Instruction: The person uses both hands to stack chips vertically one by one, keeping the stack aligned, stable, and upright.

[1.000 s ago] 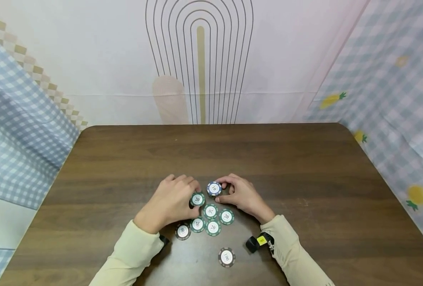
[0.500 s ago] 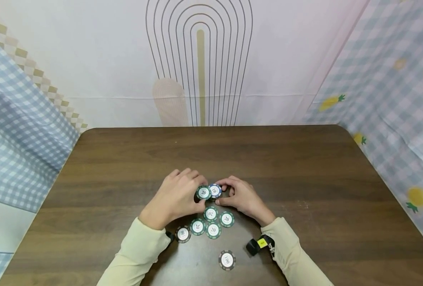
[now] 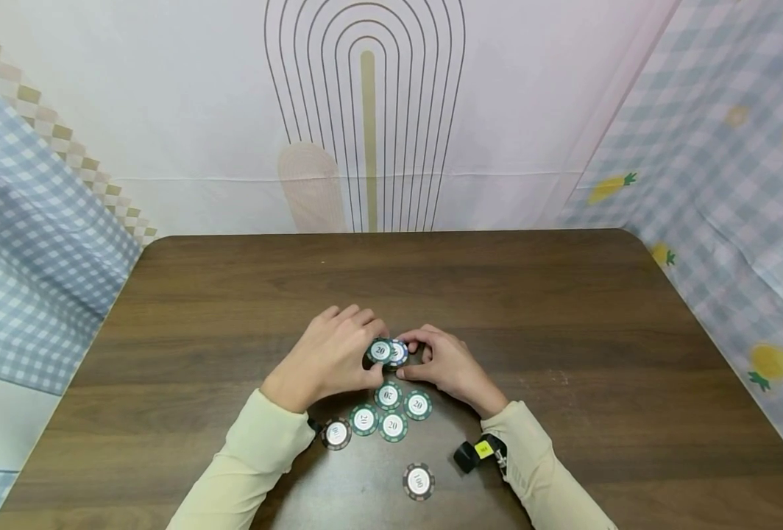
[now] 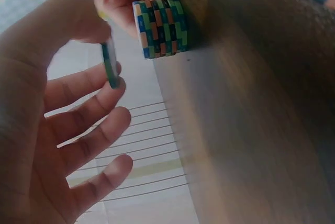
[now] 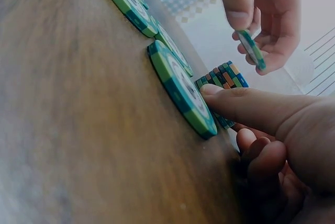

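My left hand (image 3: 337, 358) pinches a green poker chip (image 3: 377, 352) marked 20 between thumb and fingers. In the left wrist view this chip (image 4: 110, 66) stands tilted on edge, apart from the chip stack (image 4: 161, 28). The stack has green, blue and orange bands on its side. From above, the held chip partly overlaps the blue-edged chip (image 3: 401, 356) on top of it. My right hand (image 3: 452, 366) holds the stack from the right, thumb (image 5: 230, 101) on the near side and fingers curled behind. In the left wrist view, the left hand's other fingers (image 4: 99, 124) are spread.
Several green chips (image 3: 388, 396) lie flat on the brown wooden table (image 3: 564, 316), just in front of the stack. A dark chip (image 3: 335, 434) lies at their left, and a dark chip marked 100 (image 3: 419, 481) nearer the front. A patterned cloth (image 3: 199, 110) hangs behind the table.
My left hand has moved right and slightly away from me with the green chip, which now overlaps the stack's top chip from above. The right hand has stayed at the stack.
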`<control>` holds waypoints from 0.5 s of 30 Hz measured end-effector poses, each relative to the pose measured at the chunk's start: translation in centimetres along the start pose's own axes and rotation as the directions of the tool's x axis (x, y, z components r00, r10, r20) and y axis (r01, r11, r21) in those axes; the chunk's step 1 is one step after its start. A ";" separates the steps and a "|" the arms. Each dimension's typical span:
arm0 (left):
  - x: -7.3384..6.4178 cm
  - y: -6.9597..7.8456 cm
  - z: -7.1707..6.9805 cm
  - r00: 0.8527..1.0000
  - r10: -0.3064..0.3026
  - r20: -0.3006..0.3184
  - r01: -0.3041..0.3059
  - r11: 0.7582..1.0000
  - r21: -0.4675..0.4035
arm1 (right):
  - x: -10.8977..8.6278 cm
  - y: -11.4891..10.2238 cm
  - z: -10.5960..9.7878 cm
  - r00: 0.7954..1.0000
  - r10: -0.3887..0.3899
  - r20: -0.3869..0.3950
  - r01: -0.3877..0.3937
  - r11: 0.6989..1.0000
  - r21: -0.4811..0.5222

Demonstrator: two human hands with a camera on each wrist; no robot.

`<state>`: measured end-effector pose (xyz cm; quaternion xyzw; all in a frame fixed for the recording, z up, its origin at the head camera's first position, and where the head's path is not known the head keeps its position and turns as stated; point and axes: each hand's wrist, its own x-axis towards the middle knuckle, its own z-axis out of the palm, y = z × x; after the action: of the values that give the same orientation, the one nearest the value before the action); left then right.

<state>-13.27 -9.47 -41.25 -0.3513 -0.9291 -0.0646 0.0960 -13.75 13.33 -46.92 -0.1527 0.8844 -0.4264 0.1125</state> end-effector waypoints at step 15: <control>0.8 0.7 0.5 0.995 -0.084 0.053 0.085 0.996 -0.013 | -0.1 -0.1 -0.1 1.000 -0.007 0.008 0.007 1.000 -0.001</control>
<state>-13.41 -8.34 -41.55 -0.3138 -0.9449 -0.0664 0.0659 -13.69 13.33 -46.79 -0.1574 0.8836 -0.4258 0.1144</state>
